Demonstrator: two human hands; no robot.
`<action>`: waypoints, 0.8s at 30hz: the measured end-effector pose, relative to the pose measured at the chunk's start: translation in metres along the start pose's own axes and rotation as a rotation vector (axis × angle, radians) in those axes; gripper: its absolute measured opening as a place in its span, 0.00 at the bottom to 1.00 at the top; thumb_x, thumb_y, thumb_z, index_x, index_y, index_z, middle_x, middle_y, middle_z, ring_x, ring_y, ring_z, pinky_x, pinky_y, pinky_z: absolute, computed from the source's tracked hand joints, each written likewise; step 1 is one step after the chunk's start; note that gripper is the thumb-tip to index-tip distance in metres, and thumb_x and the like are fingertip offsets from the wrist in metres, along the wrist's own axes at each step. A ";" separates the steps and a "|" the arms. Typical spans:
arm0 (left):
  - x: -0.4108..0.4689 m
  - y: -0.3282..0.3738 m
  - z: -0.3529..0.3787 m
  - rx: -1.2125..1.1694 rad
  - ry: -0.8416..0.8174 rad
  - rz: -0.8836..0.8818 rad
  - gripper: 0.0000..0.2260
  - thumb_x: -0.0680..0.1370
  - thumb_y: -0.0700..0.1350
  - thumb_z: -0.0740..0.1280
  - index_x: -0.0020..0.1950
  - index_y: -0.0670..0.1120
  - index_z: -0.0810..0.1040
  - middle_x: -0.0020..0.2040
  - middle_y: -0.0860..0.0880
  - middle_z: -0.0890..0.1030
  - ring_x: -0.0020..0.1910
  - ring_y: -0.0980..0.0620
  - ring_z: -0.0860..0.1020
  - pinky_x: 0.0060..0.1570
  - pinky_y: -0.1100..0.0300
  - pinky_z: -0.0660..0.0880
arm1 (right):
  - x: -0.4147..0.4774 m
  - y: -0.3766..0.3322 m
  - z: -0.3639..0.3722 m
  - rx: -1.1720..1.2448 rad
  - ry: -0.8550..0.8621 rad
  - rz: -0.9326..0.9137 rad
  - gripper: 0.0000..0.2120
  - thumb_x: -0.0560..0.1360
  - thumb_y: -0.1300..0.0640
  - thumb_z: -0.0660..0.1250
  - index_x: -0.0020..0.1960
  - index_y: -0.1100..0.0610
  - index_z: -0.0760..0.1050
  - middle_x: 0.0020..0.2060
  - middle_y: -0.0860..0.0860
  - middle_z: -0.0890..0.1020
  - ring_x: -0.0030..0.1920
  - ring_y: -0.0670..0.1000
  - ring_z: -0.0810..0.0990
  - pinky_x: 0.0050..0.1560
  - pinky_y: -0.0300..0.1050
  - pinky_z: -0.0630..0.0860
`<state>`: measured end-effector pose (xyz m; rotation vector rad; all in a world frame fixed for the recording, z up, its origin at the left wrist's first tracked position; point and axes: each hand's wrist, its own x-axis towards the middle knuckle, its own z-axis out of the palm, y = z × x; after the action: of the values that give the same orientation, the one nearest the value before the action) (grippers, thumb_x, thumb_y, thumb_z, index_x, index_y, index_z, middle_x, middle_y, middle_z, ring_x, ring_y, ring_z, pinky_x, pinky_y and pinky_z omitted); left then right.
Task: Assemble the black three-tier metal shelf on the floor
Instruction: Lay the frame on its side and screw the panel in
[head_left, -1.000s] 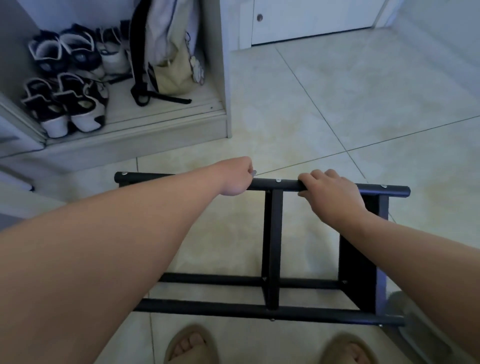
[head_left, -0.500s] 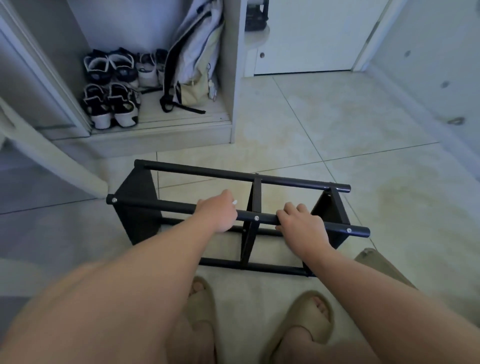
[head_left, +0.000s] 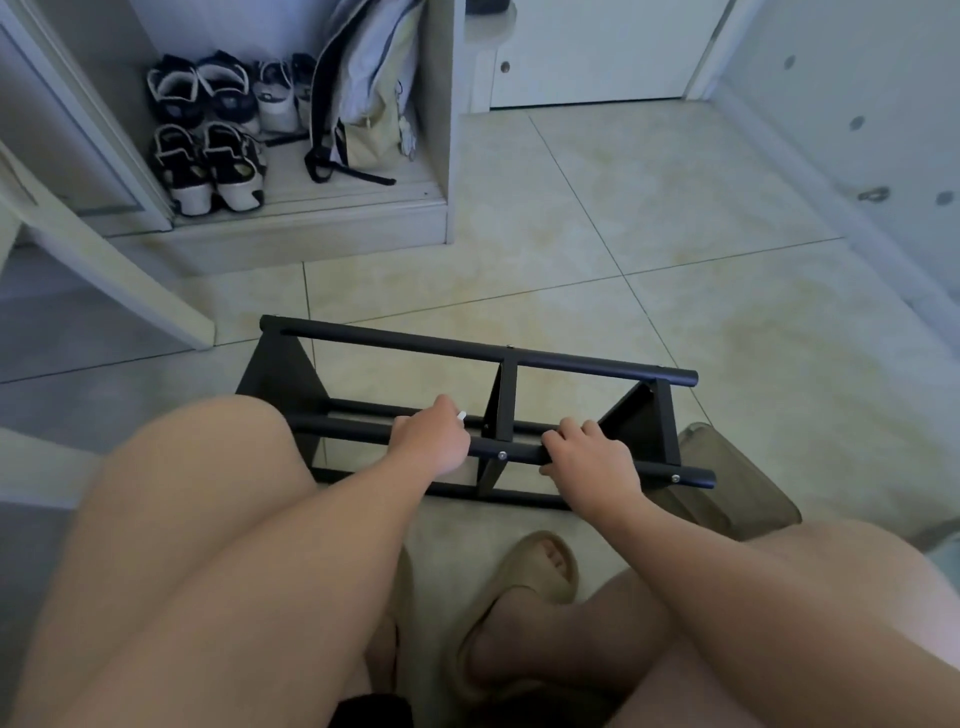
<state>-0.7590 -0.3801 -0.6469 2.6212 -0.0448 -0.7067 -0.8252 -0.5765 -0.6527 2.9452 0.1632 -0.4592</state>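
left hand (head_left: 431, 441) and right hand (head_left: 592, 460) each curl a grip round the near bar (head_left: 511, 456) of the black shelf (head_left: 415, 343)

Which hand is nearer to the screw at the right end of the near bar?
Right. The right hand grips the near bar just left of that screw; the left hand grips the same bar farther left, beyond the middle upright.
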 end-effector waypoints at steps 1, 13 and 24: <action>-0.002 -0.001 0.002 -0.001 -0.005 0.000 0.08 0.83 0.43 0.53 0.60 0.49 0.68 0.40 0.53 0.75 0.40 0.50 0.69 0.50 0.53 0.63 | -0.004 0.000 0.002 0.009 -0.005 -0.004 0.14 0.83 0.45 0.62 0.63 0.53 0.72 0.59 0.50 0.74 0.57 0.55 0.74 0.37 0.47 0.65; -0.024 -0.014 0.006 -0.001 -0.086 0.012 0.08 0.83 0.45 0.53 0.59 0.48 0.70 0.45 0.51 0.77 0.48 0.46 0.73 0.51 0.52 0.64 | -0.009 0.002 -0.006 0.277 -0.107 -0.084 0.32 0.75 0.37 0.70 0.73 0.50 0.66 0.64 0.50 0.74 0.64 0.55 0.73 0.59 0.51 0.74; 0.013 -0.011 -0.009 -0.412 -0.125 -0.097 0.09 0.80 0.42 0.62 0.52 0.41 0.80 0.48 0.44 0.84 0.50 0.43 0.80 0.44 0.56 0.72 | 0.042 0.003 0.006 0.194 -0.057 -0.194 0.62 0.60 0.13 0.48 0.81 0.46 0.31 0.77 0.49 0.27 0.79 0.55 0.28 0.78 0.62 0.34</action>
<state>-0.7440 -0.3683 -0.6508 2.1962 0.1748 -0.8150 -0.7865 -0.5770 -0.6714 3.1145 0.4233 -0.6177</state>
